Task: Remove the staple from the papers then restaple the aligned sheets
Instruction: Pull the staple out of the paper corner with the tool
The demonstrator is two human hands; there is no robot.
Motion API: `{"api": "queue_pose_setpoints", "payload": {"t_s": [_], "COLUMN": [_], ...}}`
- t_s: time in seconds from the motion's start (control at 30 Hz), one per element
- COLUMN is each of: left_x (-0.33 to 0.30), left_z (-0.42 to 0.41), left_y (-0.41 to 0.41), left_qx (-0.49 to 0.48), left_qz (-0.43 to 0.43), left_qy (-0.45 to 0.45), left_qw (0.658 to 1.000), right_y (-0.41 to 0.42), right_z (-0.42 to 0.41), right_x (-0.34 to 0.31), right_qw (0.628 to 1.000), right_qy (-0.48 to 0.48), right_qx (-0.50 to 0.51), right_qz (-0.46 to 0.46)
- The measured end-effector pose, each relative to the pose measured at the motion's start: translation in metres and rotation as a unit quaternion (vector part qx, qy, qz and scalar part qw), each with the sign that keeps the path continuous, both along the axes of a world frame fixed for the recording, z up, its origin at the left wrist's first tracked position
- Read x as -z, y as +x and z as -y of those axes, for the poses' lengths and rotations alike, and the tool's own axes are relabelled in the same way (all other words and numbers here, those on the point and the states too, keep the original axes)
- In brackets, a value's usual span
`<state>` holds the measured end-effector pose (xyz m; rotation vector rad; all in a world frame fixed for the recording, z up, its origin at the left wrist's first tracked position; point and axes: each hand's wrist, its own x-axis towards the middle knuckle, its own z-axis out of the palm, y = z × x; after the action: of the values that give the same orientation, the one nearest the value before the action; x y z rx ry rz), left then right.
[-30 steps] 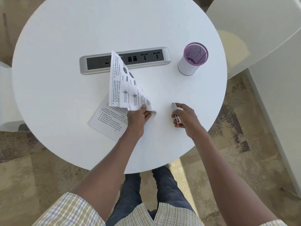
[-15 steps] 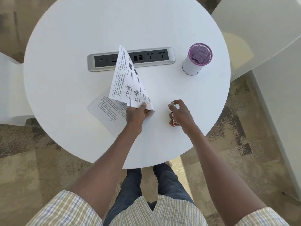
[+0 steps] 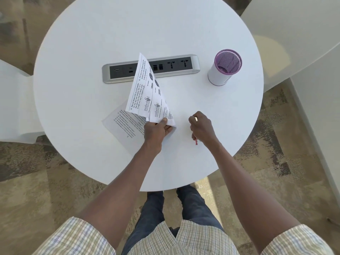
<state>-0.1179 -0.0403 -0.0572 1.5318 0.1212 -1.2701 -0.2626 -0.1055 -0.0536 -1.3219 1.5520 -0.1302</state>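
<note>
Head view: left hand (image 3: 156, 130) pinches the stapled papers (image 3: 147, 96) at their near corner, thumb on top and fingers underneath, with the upper sheets lifted and fanned up toward the power strip (image 3: 150, 68) while the bottom sheet lies flat on the round table (image 3: 82, 61). Right hand (image 3: 202, 128) is curled round a small tool (image 3: 196, 142), apart from the papers to their right; only a red tip below the palm and a pale end near the thumb show, so I cannot tell whether it is a staple remover or a stapler. Judgement: sheets are light, floppy and easy to tear at the fastened corner; they should be held close beside the staple, flat against the table or firmly pinched, so the pull goes into the staple rather than the paper. Staple itself is too small to see; it likely sits in the corner under the left thumb. A mesh pen cup (image 3: 224, 68) stands well apart at far right.
</note>
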Motion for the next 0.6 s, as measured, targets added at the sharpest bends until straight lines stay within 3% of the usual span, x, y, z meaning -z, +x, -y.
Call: {"api": "queue_pose_setpoints", "payload": {"t_s": [0.17,0.4,0.6], "left_x": [0.001,0.004,0.004], "left_z": [0.001,0.000,0.000], "left_y": [0.000,-0.003,-0.003], "left_qx": [-0.001,-0.009,-0.011], "left_qz": [-0.002,-0.008,-0.012], "left_qy": [-0.001,0.005,0.000], "left_qw": [1.000,1.000,1.000], "right_y": [0.001,0.000,0.000], "right_z": [0.005,0.012,0.012], "right_x": [0.000,-0.003,-0.003], "right_qw": [0.997,0.990,0.991], "right_qy": [0.055,0.124,0.113], "right_qx": [0.038,0.051,0.041], "right_qz": [0.047,0.041,0.066]}}
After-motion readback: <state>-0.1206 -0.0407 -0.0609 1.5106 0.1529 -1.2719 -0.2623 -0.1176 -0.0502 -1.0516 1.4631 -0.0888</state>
